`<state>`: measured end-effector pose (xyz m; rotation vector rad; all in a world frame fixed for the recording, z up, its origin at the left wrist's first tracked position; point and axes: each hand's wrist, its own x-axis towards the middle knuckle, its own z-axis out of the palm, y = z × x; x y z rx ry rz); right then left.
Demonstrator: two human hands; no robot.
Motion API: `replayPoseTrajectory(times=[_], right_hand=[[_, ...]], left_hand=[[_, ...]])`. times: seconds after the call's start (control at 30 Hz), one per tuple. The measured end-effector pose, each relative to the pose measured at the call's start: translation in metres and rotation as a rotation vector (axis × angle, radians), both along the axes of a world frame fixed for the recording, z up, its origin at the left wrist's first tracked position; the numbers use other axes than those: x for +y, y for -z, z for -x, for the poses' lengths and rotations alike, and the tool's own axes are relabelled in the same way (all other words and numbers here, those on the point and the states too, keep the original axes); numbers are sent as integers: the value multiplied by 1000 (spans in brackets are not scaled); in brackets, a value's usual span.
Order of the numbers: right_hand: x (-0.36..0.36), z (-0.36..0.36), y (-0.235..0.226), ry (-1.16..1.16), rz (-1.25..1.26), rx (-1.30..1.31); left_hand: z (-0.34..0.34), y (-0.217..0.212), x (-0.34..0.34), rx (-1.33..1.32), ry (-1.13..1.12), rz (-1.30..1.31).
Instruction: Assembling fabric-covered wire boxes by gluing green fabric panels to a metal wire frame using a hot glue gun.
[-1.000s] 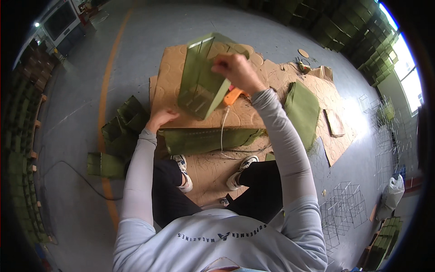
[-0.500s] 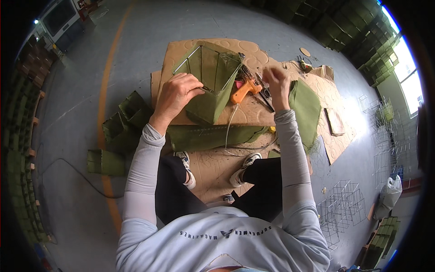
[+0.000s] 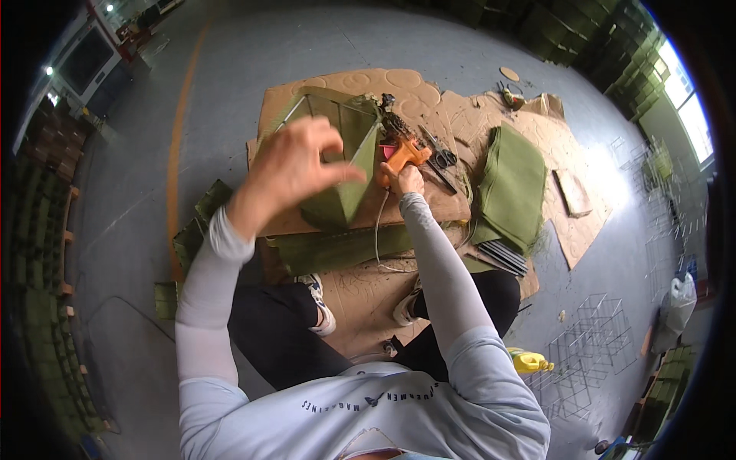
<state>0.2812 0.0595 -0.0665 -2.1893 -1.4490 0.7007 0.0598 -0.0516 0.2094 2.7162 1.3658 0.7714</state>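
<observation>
My left hand [image 3: 295, 167] is raised in front of a green fabric-covered wire box [image 3: 341, 146] that stands on cardboard sheets [image 3: 429, 100]; its fingers are loosely curled and hold nothing that I can see. My right hand [image 3: 404, 179] grips the handle of an orange glue gun [image 3: 402, 156] just right of the box, and the gun's white cord [image 3: 378, 238] trails back toward my legs. Scissors [image 3: 443, 159] lie beside the gun.
A folded stack of green fabric [image 3: 510, 188] lies to the right on the cardboard. More green pieces [image 3: 201, 222] sit at the left. Bare wire frames [image 3: 594, 337] and a yellow bottle [image 3: 529, 360] are on the grey floor at the right.
My left hand lifted off the green box and rose toward the camera. My right hand moved down from the tools and took hold of the orange glue gun.
</observation>
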Motion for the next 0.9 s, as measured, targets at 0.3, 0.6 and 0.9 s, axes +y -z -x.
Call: replayPoseTrajectory(times=[0.3,0.6,0.9], right_hand=[[-5,1,-14,-9,-50,34],[8,14,-26,10,-22,41],[25,-9,-9,126,-20,840]], left_hand=[[-40,43,-35,-17,-215,-237],[-23,30,-32,-276,-222,210],[110,63,109,-365,-394,233]])
